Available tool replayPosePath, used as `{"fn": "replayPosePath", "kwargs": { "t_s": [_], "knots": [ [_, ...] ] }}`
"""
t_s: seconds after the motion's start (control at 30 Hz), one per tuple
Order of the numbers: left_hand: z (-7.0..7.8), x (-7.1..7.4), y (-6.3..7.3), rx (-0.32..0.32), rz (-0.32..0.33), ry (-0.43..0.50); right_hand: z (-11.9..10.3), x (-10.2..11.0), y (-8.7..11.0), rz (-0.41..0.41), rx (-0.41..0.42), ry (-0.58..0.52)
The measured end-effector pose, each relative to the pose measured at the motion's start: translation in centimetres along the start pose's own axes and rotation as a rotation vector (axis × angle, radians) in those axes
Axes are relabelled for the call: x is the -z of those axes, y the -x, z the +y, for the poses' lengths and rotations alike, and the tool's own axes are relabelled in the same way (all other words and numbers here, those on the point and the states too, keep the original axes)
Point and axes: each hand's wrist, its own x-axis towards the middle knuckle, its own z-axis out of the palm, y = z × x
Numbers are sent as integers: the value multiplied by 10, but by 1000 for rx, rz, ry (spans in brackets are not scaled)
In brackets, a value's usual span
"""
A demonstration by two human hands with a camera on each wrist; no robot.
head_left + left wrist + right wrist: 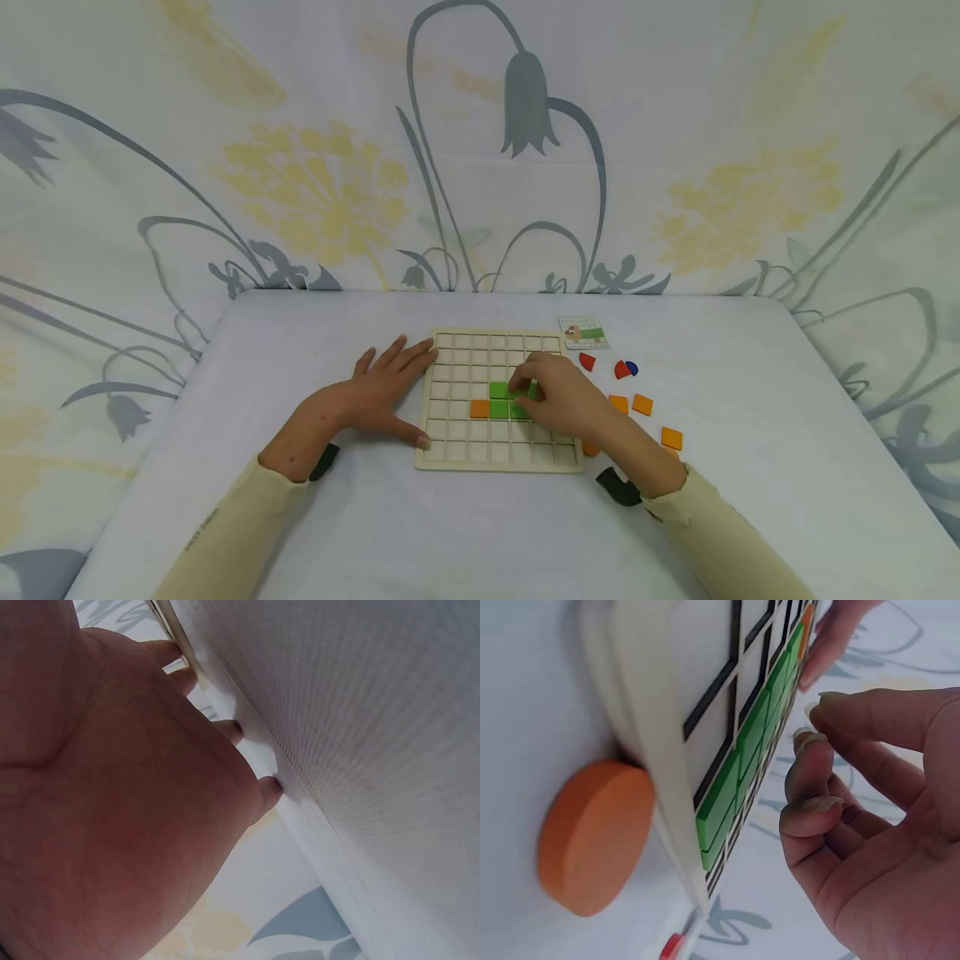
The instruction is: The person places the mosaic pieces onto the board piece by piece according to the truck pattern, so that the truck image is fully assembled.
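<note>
A pale square board [450, 454] with a grid of recessed cells lies flat on the white surface. Several green square tiles [498, 409] fill cells in two rows, and one orange tile [480, 409] sits left of the lower row. My left hand [367, 404] is spread wide, fingertips and thumb against the board's left edge. Over the right part of the board is my right hand [566, 400], fingers loosely bent beside the green tiles. In the right wrist view, nothing shows between its thumb and fingers. That hand hides some right-hand cells in the head view.
A small pattern card [585, 332] lies beyond the board's right corner. To the right are red wedge pieces [587, 362], a blue piece [632, 367] and several loose orange tiles [672, 438]. A thick rounded orange piece [596, 840] rests against the board's edge.
</note>
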Motion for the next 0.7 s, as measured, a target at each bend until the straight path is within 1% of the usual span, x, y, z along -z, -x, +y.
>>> {"fn": "replayPosePath", "kwargs": {
  "t_s": [0.13, 0.3, 0.43, 0.57, 0.7],
  "knots": [
    [0, 1, 1, -4, 6, -2, 2, -6, -3, -21, 27, 6],
    [3, 1, 2, -20, 11, 28, -5, -18, -13, -57, 7, 21],
    [3, 1, 3, -20, 10, 30, -10, -23, -18, -63, -11, 33],
    [1, 1, 2, -18, 8, 16, -11, -21, -17, -57, -19, 36],
    [0, 1, 2, -12, 4, 9, -5, -10, -7, -28, -35, 20]
  ]
}}
